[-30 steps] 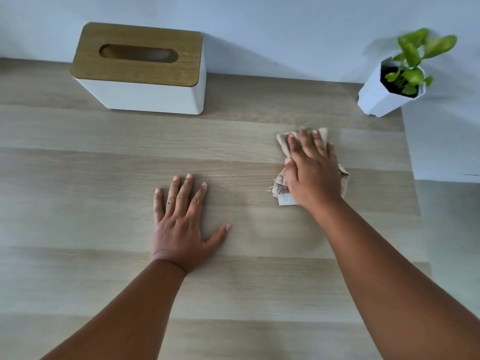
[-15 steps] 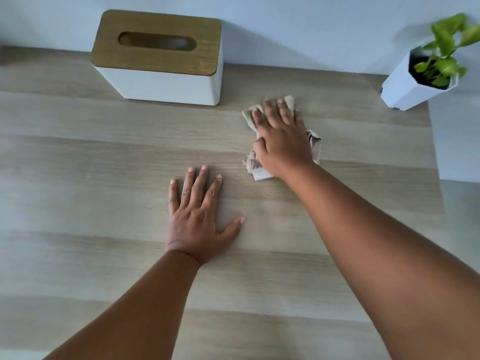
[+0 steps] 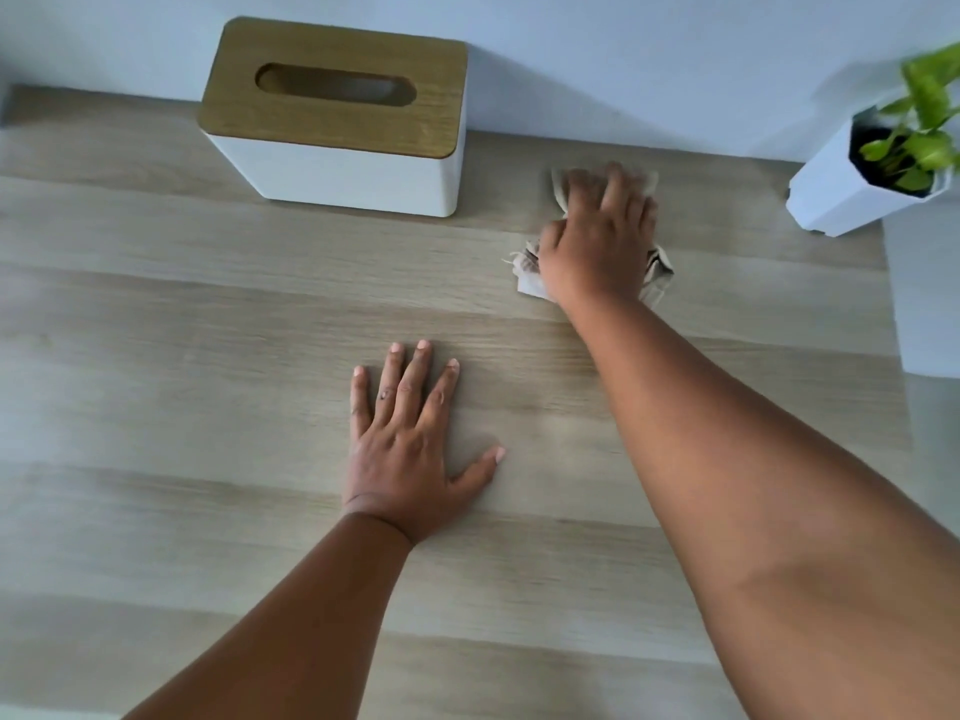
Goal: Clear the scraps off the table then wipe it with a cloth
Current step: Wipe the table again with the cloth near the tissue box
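The right hand (image 3: 597, 241) presses flat fingers on the cloth (image 3: 660, 267), which has slid right along the far side of the table (image 3: 156, 356), toward the plant (image 3: 878, 163). The left hand (image 3: 410, 449) stays flat, fingers spread, near the middle. The box (image 3: 337, 122) sits far left

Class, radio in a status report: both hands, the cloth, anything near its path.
Left hand flat on pale wooden table. Right hand pressing crumpled beige cloth. White tissue box with wooden lid nearby left.
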`<state>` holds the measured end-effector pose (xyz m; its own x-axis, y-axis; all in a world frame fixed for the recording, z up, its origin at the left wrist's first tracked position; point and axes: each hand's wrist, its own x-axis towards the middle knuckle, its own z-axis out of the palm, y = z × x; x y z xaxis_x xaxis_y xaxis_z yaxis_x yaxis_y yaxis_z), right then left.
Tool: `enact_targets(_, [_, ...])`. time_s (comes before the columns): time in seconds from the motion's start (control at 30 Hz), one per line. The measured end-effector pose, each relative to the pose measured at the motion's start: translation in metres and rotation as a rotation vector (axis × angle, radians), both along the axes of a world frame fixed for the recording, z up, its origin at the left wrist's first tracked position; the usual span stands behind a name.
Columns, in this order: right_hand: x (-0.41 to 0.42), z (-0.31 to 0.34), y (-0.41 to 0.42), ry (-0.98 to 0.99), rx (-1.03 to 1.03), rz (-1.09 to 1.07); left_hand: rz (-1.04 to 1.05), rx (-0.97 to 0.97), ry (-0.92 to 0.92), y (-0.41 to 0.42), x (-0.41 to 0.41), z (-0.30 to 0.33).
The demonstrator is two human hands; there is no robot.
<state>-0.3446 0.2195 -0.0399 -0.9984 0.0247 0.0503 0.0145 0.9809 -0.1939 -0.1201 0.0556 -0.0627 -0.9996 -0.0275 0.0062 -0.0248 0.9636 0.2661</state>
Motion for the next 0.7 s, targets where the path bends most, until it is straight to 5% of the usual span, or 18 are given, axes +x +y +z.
enact_targets(0.33, [0.058,-0.007,0.009,-0.095,0.078,0.441,0.001,-0.001,-0.007,-0.001,-0.001,0.002])
enact_targets(0.5, [0.048,-0.011,0.067,-0.076,0.117,0.258,-0.003,-0.002,-0.007,-0.001,0.0,0.001])
enact_targets(0.7, [-0.001,-0.007,0.026,-0.126,0.058,0.123,-0.005,-0.017,0.021,-0.003,-0.002,-0.003])
